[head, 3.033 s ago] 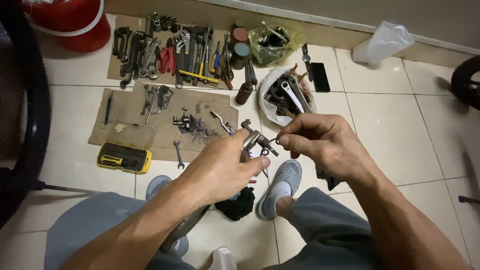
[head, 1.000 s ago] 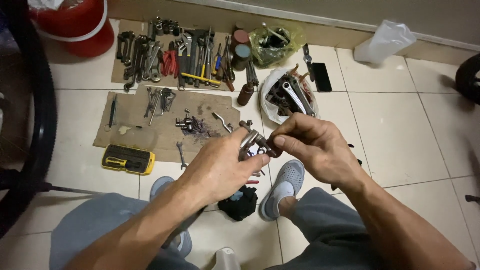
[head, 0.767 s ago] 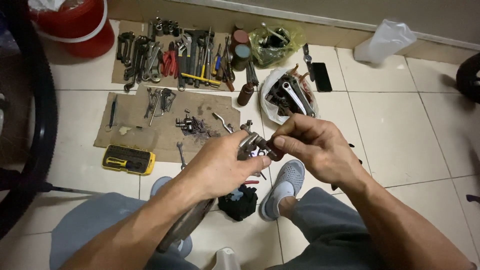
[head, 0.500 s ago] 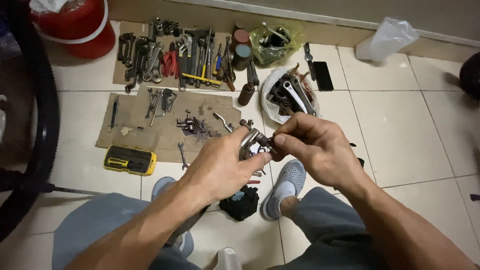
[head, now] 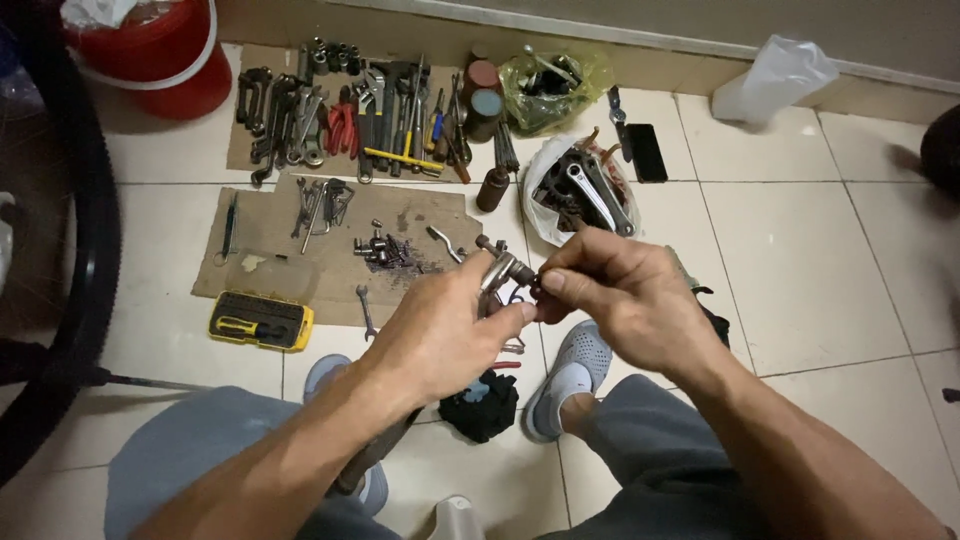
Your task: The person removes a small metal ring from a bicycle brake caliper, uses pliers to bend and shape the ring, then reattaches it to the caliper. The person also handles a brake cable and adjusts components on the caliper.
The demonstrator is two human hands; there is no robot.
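My left hand [head: 440, 335] grips a small metal tool with a swivel head [head: 497, 272], held up over my knees. My right hand [head: 620, 300] pinches a small dark part [head: 535, 290] at the tool's tip, thumb and forefinger closed on it. Both hands meet in the middle of the view, above a black rag [head: 480, 405] on the floor between my grey shoes [head: 565, 375]. A loose pile of sockets [head: 380, 250] lies on the cardboard sheet [head: 270, 270] just beyond my left hand.
Wrenches and pliers [head: 350, 110] lie in rows on cardboard by the wall. A white bag of spanners [head: 585, 190], a green bag [head: 545, 85], a yellow bit case [head: 260, 320], a red bucket [head: 160, 55] and a bicycle tyre [head: 85, 260] at left surround me.
Both hands have stayed together on the tool, shifting only slightly; my right fingers have worked at the tool's tip. The view has drifted a little.
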